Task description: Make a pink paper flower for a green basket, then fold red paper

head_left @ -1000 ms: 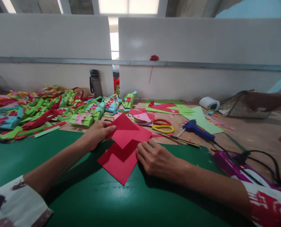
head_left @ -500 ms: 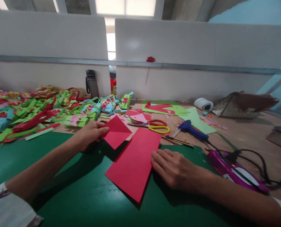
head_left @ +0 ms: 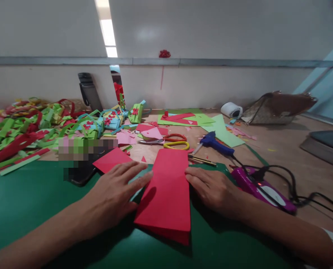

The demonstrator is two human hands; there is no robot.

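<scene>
A folded red paper lies on the green mat, its near edge slightly lifted. My left hand has its fingers spread, with fingertips at the paper's left edge. At the right edge, my right hand has its fingers pressed together on the paper. A smaller red paper piece lies just beyond my left hand, partly over a dark phone.
Scissors, a blue glue gun and a purple power strip with cables are beyond and right. Colourful paper baskets pile up at left. A bottle, a tape roll and a bag stand at the back.
The small red piece has left my left hand and now lies at the left. My left hand has moved to the large paper, which has turned more upright in view. The phone is now uncovered.
</scene>
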